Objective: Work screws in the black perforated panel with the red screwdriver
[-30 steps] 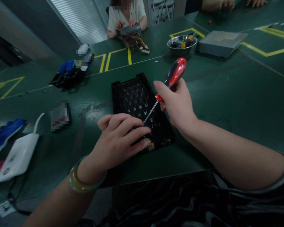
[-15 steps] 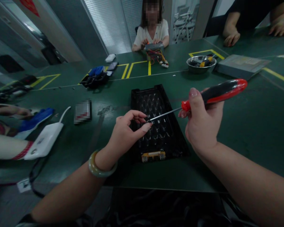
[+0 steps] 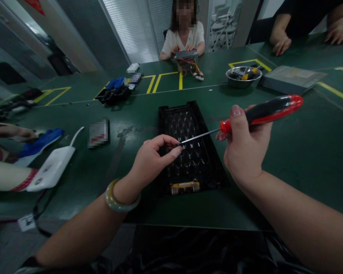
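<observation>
One screwdriver (image 3: 271, 110), red and black, lies across the space over a black panel (image 3: 200, 160), its handle pointing between two and three o'clock (twelve is the top of the view; positions are taken from the panel). The right hand (image 3: 246, 144) is wrapped around the handle and covers part of it. The left hand (image 3: 151, 160) has thumb and forefinger narrowed at the tip; whether they grip the tip or a small dark part is too fine to tell. These fingers also hide part of the panel's left side.

At the panel's six o'clock end sits an orange-brown circuit board (image 3: 185, 187). The panel's lower edge blends into shadow. Beyond it, also at six, runs the table edge (image 3: 200, 228).

A metal bowl (image 3: 236, 82) stands at one o'clock, its dark and yellow contents overlapping; a grey case (image 3: 294, 78) lies beside it at two. Green table (image 3: 311, 152) surface extends at three o'clock, past the right hand. At nine lies a small box (image 3: 98, 133), its markings obscured. Farther out, a white sleeve (image 3: 8, 176) is cut off by the frame.
</observation>
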Available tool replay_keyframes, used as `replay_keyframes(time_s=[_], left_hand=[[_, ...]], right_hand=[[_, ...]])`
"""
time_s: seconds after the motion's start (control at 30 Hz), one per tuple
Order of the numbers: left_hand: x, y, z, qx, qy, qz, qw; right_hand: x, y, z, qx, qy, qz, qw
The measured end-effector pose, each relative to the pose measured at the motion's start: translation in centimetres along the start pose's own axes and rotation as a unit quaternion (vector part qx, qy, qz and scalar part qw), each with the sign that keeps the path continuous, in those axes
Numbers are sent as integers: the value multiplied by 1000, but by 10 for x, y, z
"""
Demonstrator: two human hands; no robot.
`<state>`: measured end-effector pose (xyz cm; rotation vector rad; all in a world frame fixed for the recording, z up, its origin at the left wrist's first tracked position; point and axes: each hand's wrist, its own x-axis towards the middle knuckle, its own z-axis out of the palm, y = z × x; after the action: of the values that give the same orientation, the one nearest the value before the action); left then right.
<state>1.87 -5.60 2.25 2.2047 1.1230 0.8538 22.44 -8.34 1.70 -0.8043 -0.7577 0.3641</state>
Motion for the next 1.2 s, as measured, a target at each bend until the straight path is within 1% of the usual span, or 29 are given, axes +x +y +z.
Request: replay_keyframes(time_s=[0.07, 0.13, 0.17, 0.23, 0.33, 0.43, 0.63, 0.8, 0.87, 1.0, 1.2], left_hand=[[0, -1, -1, -2, -39, -16, 999], [0, -1, -1, 18, -78, -11, 997], [-1, 0, -1, 36, -92, 7, 995], [-4, 5, 0, 72, -117, 70, 988], [-8, 14, 1, 101, -174, 161, 966], [-12, 21, 3, 111, -209, 194, 952], [-13, 23, 7, 130, -216, 208, 945], [-13, 27, 11, 140, -221, 213, 941], [-13, 28, 11, 145, -219, 217, 940], [-14, 29, 12, 147, -215, 228, 938], [-13, 29, 12, 144, -220, 213, 941]], right_hand=[[1, 0, 0, -15, 7, -3, 1000], [2, -1, -1, -21, 12, -8, 1000], [2, -1, -1, -23, 10, -11, 1000], [3, -1, -2, -34, 1, -21, 999], [2, 1, -2, -75, -4, -29, 997], [0, -1, -3, -104, -15, -33, 994], [-5, -11, -6, -44, -9, -45, 998], [-6, -11, -7, -104, -11, -52, 993], [-4, -10, -7, -103, -2, -53, 993], [1, -16, -6, -40, 9, -74, 996], [6, -33, -1, 59, -31, -52, 996]])
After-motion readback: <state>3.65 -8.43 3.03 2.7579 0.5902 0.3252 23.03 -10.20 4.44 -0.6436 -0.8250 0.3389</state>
